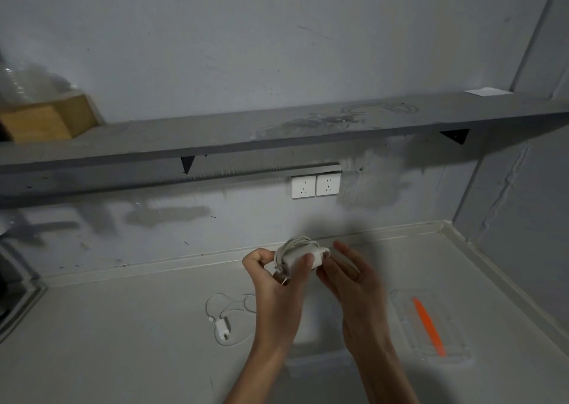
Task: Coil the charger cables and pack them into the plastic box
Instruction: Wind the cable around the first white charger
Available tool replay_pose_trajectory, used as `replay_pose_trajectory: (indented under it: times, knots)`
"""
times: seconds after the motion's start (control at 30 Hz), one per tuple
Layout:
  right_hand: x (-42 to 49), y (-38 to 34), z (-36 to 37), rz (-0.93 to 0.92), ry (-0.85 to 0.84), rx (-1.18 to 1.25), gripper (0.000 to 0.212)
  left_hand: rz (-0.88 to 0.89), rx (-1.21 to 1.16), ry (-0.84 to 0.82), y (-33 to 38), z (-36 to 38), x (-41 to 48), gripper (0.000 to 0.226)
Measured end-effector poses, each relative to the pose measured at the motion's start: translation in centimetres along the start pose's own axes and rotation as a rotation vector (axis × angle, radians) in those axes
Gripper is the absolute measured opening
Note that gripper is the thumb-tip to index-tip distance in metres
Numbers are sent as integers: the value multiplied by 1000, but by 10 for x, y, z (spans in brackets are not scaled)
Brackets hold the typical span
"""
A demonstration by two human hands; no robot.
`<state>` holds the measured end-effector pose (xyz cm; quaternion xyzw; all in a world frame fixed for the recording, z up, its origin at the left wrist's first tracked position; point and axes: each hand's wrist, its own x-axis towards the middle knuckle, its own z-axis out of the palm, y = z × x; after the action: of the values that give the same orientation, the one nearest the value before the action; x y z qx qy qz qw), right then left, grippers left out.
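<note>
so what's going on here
A person is coiling charger cables. The left hand grips a white charger with its cable wound round it; the right hand is open beside it. A second charger lies uncoiled on the counter, left of a clear plastic box.

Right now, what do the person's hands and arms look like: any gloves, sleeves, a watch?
The left hand and right hand are bare, with no gloves. The forearms are uncovered down to the picture's bottom edge; no sleeve shows. No watch, bracelet or ring is visible, though the right hand is blurred, so a thin ring could go unseen.
</note>
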<state>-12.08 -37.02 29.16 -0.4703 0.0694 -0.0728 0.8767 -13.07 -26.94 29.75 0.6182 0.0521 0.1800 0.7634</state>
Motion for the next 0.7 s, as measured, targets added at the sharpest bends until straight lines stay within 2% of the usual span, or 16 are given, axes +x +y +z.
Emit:
replay_pose_trajectory:
  times: [0.13, 0.2, 0.27, 0.43, 0.7]
  knots:
    - [13, 8, -1, 39, -3, -4, 47, -6, 59, 8, -6, 0, -1, 49]
    - [20, 8, -1, 85, -11, -6, 42, 27, 136, -14, -13, -1, -4, 51]
    - [23, 5, -1, 71, -62, -95, 31, 52, 217, -26, -16, -1, -8, 48]
    - [26, -7, 2, -68, -177, -332, 20, 68, 208, -13, -17, -5, -4, 45]
    - [37, 2, 14, -83, -160, -711, 15, 199, 378, -34, -27, -22, 1, 54]
